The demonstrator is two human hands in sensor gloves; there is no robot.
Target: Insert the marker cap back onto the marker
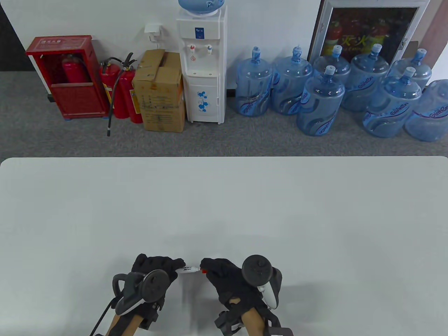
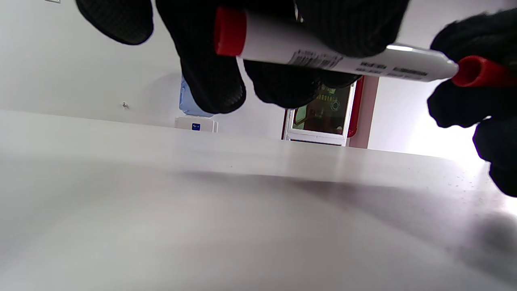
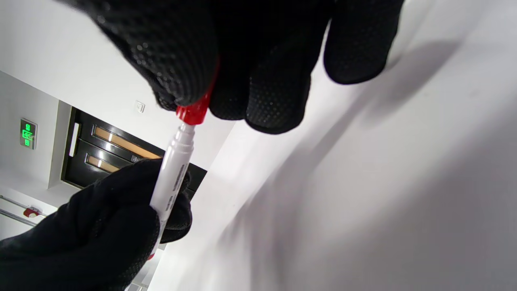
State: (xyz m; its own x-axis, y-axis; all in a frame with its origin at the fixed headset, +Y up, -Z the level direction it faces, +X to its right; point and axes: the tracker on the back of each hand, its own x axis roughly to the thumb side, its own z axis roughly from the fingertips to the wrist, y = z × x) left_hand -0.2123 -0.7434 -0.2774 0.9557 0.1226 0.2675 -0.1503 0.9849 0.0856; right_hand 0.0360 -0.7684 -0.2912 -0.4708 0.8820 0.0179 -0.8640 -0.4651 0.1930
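Observation:
A white marker (image 1: 188,269) with a red end plug is held level above the white table (image 1: 224,203), near its front edge. My left hand (image 1: 164,266) grips the marker's barrel (image 2: 323,58). My right hand (image 1: 218,271) pinches the red cap (image 1: 203,270), whose open end is at the marker's tip. In the left wrist view the cap (image 2: 478,72) meets the tapered tip. In the right wrist view the cap (image 3: 194,110) sits over the marker's (image 3: 173,169) tip, mostly hidden by my fingers (image 3: 181,60). How deep the tip sits in the cap cannot be told.
Beyond the table's far edge on the floor stand a water dispenser (image 1: 204,66), a cardboard box (image 1: 160,92), red fire extinguishers (image 1: 120,89) and several blue water jugs (image 1: 322,101).

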